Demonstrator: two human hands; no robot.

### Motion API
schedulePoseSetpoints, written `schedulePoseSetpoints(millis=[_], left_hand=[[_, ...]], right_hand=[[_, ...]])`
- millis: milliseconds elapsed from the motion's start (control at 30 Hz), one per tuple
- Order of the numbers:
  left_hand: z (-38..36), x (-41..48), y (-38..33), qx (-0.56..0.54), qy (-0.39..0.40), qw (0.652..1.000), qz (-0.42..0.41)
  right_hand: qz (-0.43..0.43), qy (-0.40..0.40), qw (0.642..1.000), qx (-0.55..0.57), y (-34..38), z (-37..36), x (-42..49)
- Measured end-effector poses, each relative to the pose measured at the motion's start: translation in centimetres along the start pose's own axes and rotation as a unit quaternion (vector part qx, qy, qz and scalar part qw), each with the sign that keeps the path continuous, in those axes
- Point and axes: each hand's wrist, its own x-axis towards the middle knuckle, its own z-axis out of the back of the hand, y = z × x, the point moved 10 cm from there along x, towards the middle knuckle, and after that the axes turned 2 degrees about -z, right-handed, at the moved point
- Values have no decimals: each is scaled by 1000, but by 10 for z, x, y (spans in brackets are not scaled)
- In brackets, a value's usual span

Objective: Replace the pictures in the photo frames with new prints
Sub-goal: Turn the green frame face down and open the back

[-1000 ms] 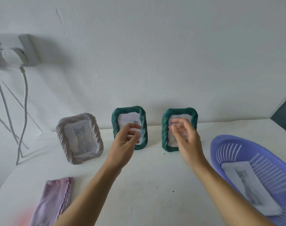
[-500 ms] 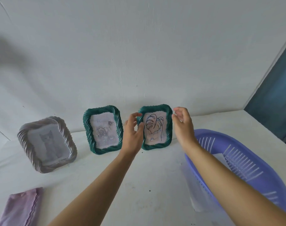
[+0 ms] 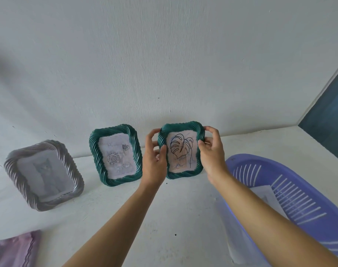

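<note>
We grip the green frame [image 3: 183, 125] with the leaf print [image 3: 180, 151] by its two sides, left hand [image 3: 154, 162] and right hand [image 3: 210, 155] curled round the rims, and it stands upright at the back of the white tabletop [image 3: 174, 209] near the wall. Just to its left stands a second green frame [image 3: 112, 129] with a rose print [image 3: 116, 157], then a grey frame [image 3: 12, 170] with a cat print [image 3: 45, 174]. A purple basket [image 3: 260, 157] holding a paper sheet [image 3: 266, 195] lies to our right, and a pink cloth [image 3: 16, 249] at the near left.

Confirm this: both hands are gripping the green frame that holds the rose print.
Not quite. The head view shows the left hand and the right hand gripping the green frame with the leaf drawing. The green frame with the rose print stands beside it, held by neither hand.
</note>
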Motion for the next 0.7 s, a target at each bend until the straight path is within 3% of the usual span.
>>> schedulePoseSetpoints(millis=[300, 700], left_hand=[[11, -5, -18, -42, 5, 999, 7], [122, -83, -82, -71, -10, 997, -4]], right_hand=[[23, 14, 999, 28, 19, 2, -12], [98, 182, 973, 101, 84, -28, -125]])
